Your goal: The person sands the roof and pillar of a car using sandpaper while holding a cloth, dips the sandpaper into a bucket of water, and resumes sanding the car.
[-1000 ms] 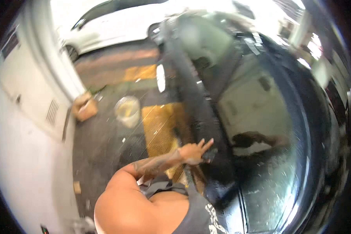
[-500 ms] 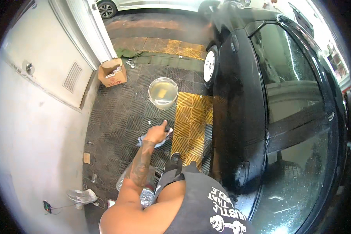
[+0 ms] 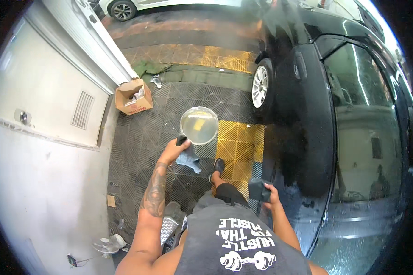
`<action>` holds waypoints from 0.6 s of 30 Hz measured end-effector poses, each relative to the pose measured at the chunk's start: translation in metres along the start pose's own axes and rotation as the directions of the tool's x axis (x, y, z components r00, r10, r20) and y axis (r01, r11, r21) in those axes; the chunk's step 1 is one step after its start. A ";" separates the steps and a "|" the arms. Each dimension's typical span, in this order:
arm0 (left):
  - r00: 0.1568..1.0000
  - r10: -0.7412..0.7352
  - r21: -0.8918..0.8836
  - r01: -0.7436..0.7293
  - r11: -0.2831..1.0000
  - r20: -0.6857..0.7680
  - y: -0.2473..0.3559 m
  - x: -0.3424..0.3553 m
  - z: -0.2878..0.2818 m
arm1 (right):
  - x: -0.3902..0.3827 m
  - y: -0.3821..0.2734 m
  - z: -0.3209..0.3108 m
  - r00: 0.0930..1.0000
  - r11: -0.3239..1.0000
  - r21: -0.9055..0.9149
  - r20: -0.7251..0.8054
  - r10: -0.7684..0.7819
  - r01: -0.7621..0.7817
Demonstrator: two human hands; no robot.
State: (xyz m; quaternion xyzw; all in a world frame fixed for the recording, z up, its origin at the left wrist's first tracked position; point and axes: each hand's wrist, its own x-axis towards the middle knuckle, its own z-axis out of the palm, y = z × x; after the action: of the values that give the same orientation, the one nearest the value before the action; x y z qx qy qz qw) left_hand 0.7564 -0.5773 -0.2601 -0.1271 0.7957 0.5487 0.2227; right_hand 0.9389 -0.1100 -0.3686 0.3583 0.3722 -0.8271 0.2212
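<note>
My left hand [image 3: 172, 151] is closed near the bucket, gripping a light blue cloth [image 3: 188, 160] that hangs below it. A small black object [image 3: 181, 140] pokes out at the thumb of the same hand; its kind is unclear. On the other side of my body, my right hand [image 3: 273, 196] is wrapped round a dark grey block-like pad [image 3: 259, 190], close to the side of the wet black car [image 3: 303, 151]. Just beyond my left hand stands a round clear bucket [image 3: 199, 141] of cloudy water with a yellow sponge-like piece [image 3: 198, 124] in it.
An open cardboard box [image 3: 134, 96] stands by the white door [image 3: 55, 78]. A small fan [image 3: 110, 245] sits on the floor at the lower left. Grey and yellow grid tiles [image 3: 236, 146] cover the floor. The car's wheel [image 3: 261, 85] is ahead on the right.
My left hand has moved left with the blue cloth, now hanging lower. My right hand has come into view holding the dark grey pad. My body stands more upright, and the view has shifted.
</note>
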 end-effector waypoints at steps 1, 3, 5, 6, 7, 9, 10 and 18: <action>0.998 0.063 -0.253 -0.060 0.965 0.002 -0.006 0.020 0.002 | 0.027 -0.006 0.016 0.999 0.999 -0.006 -0.005 0.054 -0.054; 0.998 -0.009 -0.314 0.028 0.949 0.060 -0.008 0.070 0.001 | 0.078 -0.016 0.039 0.998 0.997 -0.034 -0.010 0.070 -0.070; 0.975 -0.170 -0.376 0.214 0.902 0.146 -0.020 0.109 0.004 | 0.132 -0.029 0.073 0.979 0.974 -0.159 -0.151 0.137 -0.161; 0.973 -0.200 -0.403 0.230 0.886 0.117 -0.025 0.137 0.010 | 0.155 -0.031 0.086 0.976 0.958 -0.219 -0.156 0.151 -0.183; 0.974 -0.201 -0.445 0.228 0.866 0.107 -0.035 0.155 0.020 | 0.177 -0.031 0.097 0.973 0.939 -0.277 -0.166 0.163 -0.204; 0.985 -0.102 -0.380 0.148 0.913 0.138 -0.082 0.202 0.016 | 0.220 -0.021 0.140 0.991 0.859 -0.496 -0.092 0.093 -0.127; 0.987 -0.156 -0.256 0.146 0.956 -0.020 -0.153 0.229 -0.016 | 0.255 -0.006 0.186 0.992 0.776 -0.626 0.032 0.125 -0.078; 0.998 -0.060 0.664 0.064 0.745 -0.029 -0.251 0.355 0.083 | 0.454 0.031 0.202 0.978 0.251 -0.951 0.149 -0.143 0.181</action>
State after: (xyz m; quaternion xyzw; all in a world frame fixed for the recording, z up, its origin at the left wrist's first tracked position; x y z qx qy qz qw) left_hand 0.5776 -0.5774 -0.6652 -0.0675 0.9348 0.2215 0.2692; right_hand 0.5794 -0.3306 -0.6328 0.0986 0.8266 -0.4579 0.3120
